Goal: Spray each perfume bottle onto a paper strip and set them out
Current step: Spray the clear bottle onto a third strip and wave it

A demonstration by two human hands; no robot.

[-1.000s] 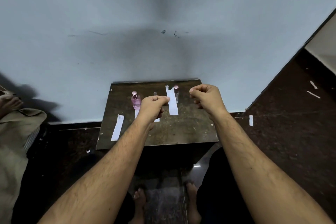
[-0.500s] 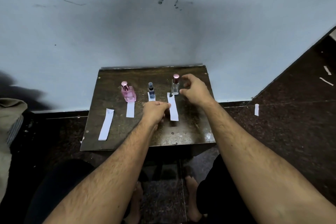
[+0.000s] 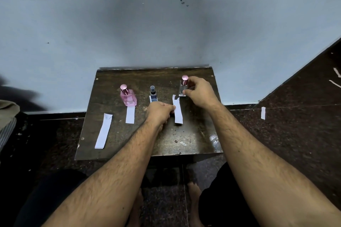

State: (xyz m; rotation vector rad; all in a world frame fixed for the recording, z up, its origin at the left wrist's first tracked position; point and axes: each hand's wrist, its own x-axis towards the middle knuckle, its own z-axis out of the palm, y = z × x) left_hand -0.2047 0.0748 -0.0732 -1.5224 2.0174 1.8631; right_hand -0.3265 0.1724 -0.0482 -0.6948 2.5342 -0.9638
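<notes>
The right hand [image 3: 198, 92], which was only reaching 0.5 s ago, now curls its fingers around the clear glass perfume bottle with the pink metallic cap [image 3: 183, 86], standing at the far right of the dark wooden table [image 3: 193, 140]. Judging by that, this bottle is either being set down or picked up. The left hand [image 3: 159, 113] pinches the white paper strip [image 3: 178, 111] lying just in front of that bottle.

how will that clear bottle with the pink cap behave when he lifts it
The clear bottle looks like rigid glass, so probably smooth and breakable if dropped. It stands tall on a narrow base, so a sideways nudge could tip it. The right hand grips its body low, which should steady it.
</notes>
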